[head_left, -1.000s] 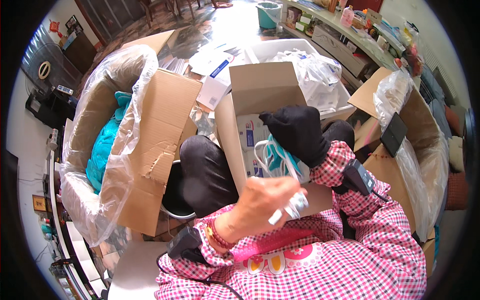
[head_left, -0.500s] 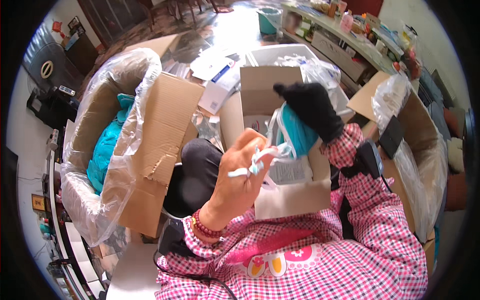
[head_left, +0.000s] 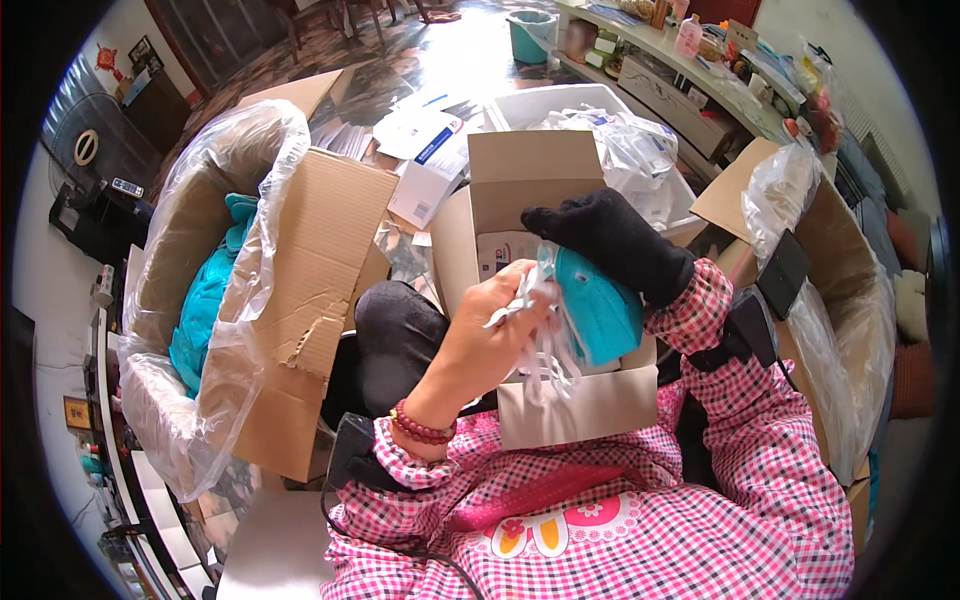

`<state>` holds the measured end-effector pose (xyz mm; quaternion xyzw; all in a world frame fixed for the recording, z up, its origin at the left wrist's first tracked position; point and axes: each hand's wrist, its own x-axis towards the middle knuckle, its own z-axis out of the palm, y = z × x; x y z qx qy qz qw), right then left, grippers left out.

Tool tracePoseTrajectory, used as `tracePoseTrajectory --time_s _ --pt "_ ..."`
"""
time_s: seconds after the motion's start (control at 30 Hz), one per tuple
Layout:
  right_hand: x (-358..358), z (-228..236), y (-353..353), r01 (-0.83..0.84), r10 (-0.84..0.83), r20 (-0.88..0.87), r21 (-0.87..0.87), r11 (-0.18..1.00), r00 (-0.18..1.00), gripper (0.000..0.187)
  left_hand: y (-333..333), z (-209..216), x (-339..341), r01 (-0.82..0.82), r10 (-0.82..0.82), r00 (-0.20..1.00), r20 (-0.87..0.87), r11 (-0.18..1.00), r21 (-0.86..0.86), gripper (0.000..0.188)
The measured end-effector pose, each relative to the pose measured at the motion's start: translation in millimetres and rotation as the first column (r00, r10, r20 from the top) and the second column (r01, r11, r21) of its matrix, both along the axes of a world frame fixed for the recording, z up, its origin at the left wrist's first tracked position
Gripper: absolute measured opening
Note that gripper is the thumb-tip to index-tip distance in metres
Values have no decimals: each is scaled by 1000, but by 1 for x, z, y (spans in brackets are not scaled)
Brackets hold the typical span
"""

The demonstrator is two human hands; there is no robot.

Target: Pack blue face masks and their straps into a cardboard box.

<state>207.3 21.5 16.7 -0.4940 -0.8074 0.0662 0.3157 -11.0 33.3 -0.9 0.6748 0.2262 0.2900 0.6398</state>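
My right hand (head_left: 625, 240), in a black glove, is closed on a stack of teal face masks (head_left: 602, 310), holding it tilted over a small open cardboard box (head_left: 580, 412). My bare left hand (head_left: 495, 330) is closed around the bunched white straps (head_left: 552, 365) at the left side of the stack. Loose strap ends dangle below its fingers. Inside the small box, a white printed packet (head_left: 500, 250) shows behind the masks; the rest of the contents is mostly hidden by my hands.
At left stands a large carton (head_left: 320, 270) lined with clear plastic, holding more teal masks (head_left: 205, 310). A white bin (head_left: 510, 105) of white packets (head_left: 640, 150) sits beyond the small box. Another plastic-lined carton (head_left: 850, 300) stands at right. White printed boxes (head_left: 430, 175) lie at far centre-left.
The mask stack has turned and now shows its teal face more fully. My left hand has gathered the straps into a bunch, with ends hanging down. The gloved hand has shifted slightly left and down.
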Motion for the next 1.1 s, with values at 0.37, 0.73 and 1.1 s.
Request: tracePoseTrajectory --time_s 0.37,0.73,1.1 --pt "-1 -22 -7 216 -292 330 248 944 898 19 -27 -4 -4 136 -100 991 -93 745 653 61" --pt "50 -21 -4 274 -265 -68 258 927 962 30 -27 27 6 -389 399 905 146 917 -92 28" --pt "14 18 -19 215 -332 256 395 893 908 21 -14 -28 43 10 -2 994 110 998 -69 41"
